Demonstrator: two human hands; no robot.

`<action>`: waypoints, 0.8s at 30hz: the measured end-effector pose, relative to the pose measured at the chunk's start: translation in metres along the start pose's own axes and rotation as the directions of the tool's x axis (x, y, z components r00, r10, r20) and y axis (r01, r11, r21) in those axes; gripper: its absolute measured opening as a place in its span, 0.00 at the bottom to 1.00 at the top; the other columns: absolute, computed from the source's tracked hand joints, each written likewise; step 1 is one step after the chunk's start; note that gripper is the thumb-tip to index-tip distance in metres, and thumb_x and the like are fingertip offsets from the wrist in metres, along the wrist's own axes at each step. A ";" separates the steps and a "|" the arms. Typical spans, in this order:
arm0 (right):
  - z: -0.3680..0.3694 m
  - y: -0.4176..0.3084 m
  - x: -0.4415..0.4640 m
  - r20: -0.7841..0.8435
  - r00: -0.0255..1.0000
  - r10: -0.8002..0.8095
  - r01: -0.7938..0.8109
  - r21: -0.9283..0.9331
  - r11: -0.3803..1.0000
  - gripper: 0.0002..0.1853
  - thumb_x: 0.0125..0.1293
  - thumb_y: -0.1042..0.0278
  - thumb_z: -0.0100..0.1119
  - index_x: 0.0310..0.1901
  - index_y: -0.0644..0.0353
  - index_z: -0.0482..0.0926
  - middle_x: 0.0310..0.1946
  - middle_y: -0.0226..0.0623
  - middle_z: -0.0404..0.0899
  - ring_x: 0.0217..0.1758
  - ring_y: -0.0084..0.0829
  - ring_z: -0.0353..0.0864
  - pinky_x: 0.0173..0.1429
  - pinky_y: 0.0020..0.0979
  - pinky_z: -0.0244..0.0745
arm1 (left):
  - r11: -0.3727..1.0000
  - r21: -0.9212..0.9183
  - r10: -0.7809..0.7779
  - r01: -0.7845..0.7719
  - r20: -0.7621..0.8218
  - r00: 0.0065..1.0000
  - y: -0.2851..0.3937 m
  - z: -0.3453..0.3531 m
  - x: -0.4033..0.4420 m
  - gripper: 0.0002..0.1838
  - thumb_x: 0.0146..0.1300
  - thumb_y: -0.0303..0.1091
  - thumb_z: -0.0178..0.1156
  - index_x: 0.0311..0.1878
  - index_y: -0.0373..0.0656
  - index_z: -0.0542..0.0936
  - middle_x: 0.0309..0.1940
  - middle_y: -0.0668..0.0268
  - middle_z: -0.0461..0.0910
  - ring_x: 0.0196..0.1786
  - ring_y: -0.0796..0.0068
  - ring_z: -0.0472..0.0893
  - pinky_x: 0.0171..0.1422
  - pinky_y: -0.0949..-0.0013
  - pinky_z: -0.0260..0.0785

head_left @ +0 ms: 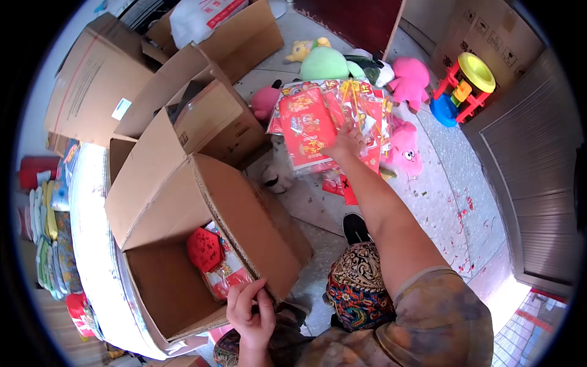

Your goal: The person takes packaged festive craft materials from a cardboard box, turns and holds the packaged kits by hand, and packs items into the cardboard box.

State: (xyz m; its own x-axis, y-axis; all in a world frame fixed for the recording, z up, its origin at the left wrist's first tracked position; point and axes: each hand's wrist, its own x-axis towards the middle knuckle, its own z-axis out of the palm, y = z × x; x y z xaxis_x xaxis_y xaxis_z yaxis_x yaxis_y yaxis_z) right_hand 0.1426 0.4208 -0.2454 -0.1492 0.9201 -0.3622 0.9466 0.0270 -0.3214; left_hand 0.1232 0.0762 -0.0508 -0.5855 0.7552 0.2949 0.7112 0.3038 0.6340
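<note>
My right hand (347, 144) reaches onto a pile of plastic-wrapped red packets, thumb and fingers spread over the right edge of the top red packet (306, 125), which has gold printing. Yellow-trimmed clear packets (353, 101) lie beside and under it. At the near corner of an opened cardboard box (160, 211), my left hand (252, 312) has its fingers curled against the flap's edge. Inside the box are a red paper piece (205, 249) and a red-and-white wrapped packet (229, 272). The underside of the pile is hidden.
Pink plush toys (408, 79) and a green plush toy (324, 64) lie around the pile. A colorful plastic toy (463, 88) stands at right near a grey door panel (538, 165). More cardboard boxes (92, 79) fill the left. Folded cloths (46, 232) are stacked at far left.
</note>
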 end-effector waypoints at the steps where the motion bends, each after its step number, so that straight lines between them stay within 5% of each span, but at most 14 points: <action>1: 0.003 0.002 0.004 -0.025 0.999 -0.020 0.020 0.013 1.000 0.60 0.32 0.45 0.69 0.63 0.59 0.41 0.58 0.50 0.52 0.63 0.50 0.47 0.64 0.45 0.45 | 1.000 0.006 0.006 -0.007 0.015 1.000 0.000 0.002 -0.001 0.10 0.46 0.16 0.53 0.34 0.37 0.76 0.25 0.60 0.72 0.25 0.71 0.72 0.27 0.75 0.65; 5: -0.005 0.018 0.013 0.013 1.000 -0.015 0.013 0.145 0.989 0.58 0.32 0.46 0.69 0.63 0.58 0.44 0.55 0.52 0.54 0.62 0.50 0.51 0.63 0.46 0.46 | 0.976 0.124 0.192 -0.181 -0.083 0.978 0.013 0.004 -0.003 0.12 0.41 0.15 0.52 0.31 0.37 0.75 0.24 0.60 0.72 0.27 0.64 0.72 0.34 0.67 0.65; 9: -0.007 0.023 0.017 -0.009 0.998 -0.058 0.059 0.153 0.986 0.58 0.32 0.48 0.70 0.62 0.56 0.43 0.56 0.49 0.54 0.63 0.47 0.51 0.66 0.43 0.41 | 0.938 -0.042 0.348 -0.345 0.102 0.932 0.050 0.033 -0.001 0.12 0.44 0.19 0.49 0.34 0.37 0.74 0.28 0.57 0.73 0.32 0.63 0.72 0.39 0.67 0.65; 12: -0.007 0.027 0.022 0.013 0.999 -0.050 0.047 0.167 0.985 0.55 0.31 0.49 0.71 0.60 0.57 0.48 0.54 0.48 0.57 0.60 0.49 0.54 0.63 0.45 0.46 | 0.956 -0.291 0.101 -0.036 0.212 0.972 0.055 0.092 0.007 0.14 0.45 0.21 0.52 0.39 0.36 0.74 0.34 0.58 0.74 0.40 0.64 0.73 0.48 0.68 0.64; 15: 0.004 0.032 0.027 -0.016 0.997 -0.070 0.072 0.177 0.982 0.55 0.31 0.47 0.70 0.60 0.58 0.48 0.55 0.48 0.58 0.61 0.47 0.54 0.63 0.46 0.46 | 0.685 -0.569 -0.374 0.455 0.261 0.890 0.023 0.165 0.028 0.18 0.52 0.25 0.50 0.49 0.35 0.68 0.49 0.59 0.68 0.52 0.67 0.67 0.58 0.68 0.56; 19: 0.013 0.036 0.023 -0.015 0.999 -0.031 0.033 0.175 0.984 0.54 0.30 0.46 0.71 0.58 0.60 0.50 0.54 0.46 0.58 0.60 0.44 0.54 0.63 0.42 0.47 | 0.484 -0.637 -0.651 0.601 0.197 0.733 -0.006 0.249 0.073 0.24 0.54 0.29 0.51 0.55 0.34 0.62 0.54 0.57 0.62 0.56 0.69 0.62 0.60 0.68 0.54; 21: 0.010 0.038 0.024 -0.044 0.999 -0.028 0.036 0.177 0.984 0.54 0.30 0.45 0.70 0.58 0.61 0.51 0.54 0.46 0.58 0.60 0.43 0.55 0.63 0.42 0.47 | 0.646 -0.406 -0.663 0.646 0.120 0.739 -0.056 0.284 0.088 0.29 0.52 0.31 0.53 0.58 0.34 0.59 0.53 0.60 0.62 0.55 0.73 0.63 0.55 0.71 0.58; 24: 0.009 0.040 0.026 -0.014 0.999 -0.041 0.043 0.185 0.982 0.54 0.31 0.45 0.69 0.58 0.62 0.50 0.54 0.46 0.58 0.60 0.43 0.55 0.63 0.42 0.48 | 0.612 -0.244 -0.788 0.752 -0.107 0.606 -0.075 0.291 0.125 0.31 0.52 0.35 0.53 0.58 0.33 0.57 0.52 0.57 0.62 0.53 0.71 0.65 0.53 0.71 0.60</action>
State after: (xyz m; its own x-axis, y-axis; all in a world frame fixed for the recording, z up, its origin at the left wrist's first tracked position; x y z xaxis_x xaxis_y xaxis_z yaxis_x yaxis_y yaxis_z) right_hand 0.1737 0.4419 -0.2752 -0.1841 0.9235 -0.3366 0.8699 -0.0063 -0.4932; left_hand 0.1104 0.3170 -0.2697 -0.9570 0.1564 -0.2441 -0.1000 0.6122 0.7843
